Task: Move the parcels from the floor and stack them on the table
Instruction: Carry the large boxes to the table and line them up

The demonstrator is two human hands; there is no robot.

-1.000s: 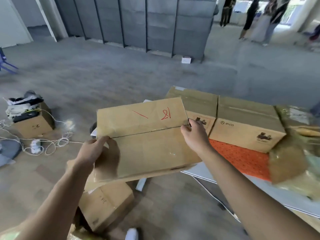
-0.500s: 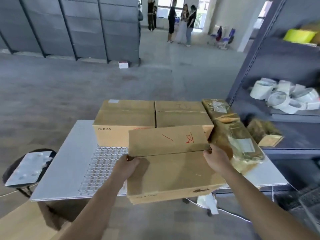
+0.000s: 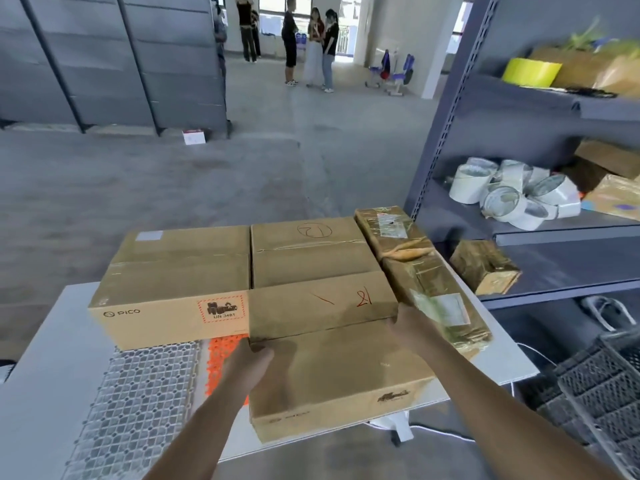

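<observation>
I hold a flat cardboard parcel (image 3: 332, 355) with a red "21" on top by its two sides. My left hand (image 3: 251, 362) grips its left edge and my right hand (image 3: 407, 327) grips its right edge. The parcel sits over the front of the white table (image 3: 52, 341), its near end past the table edge; whether it rests on the table I cannot tell. Behind it on the table stand a PICO parcel (image 3: 173, 289) and a parcel (image 3: 311, 251) with a circled number. A tape-wrapped parcel (image 3: 426, 271) lies to the right.
A clear plastic grid mat (image 3: 138, 410) and an orange mat (image 3: 221, 355) lie on the table's left front. A grey metal shelf (image 3: 519, 223) with tape rolls stands at right, a dark crate (image 3: 602, 386) below it. Several people (image 3: 311, 46) stand far back.
I have turned right from the floor parcels to the table and carried the parcel forward and down, up against the stacked parcels. Both hands keep their grip.
</observation>
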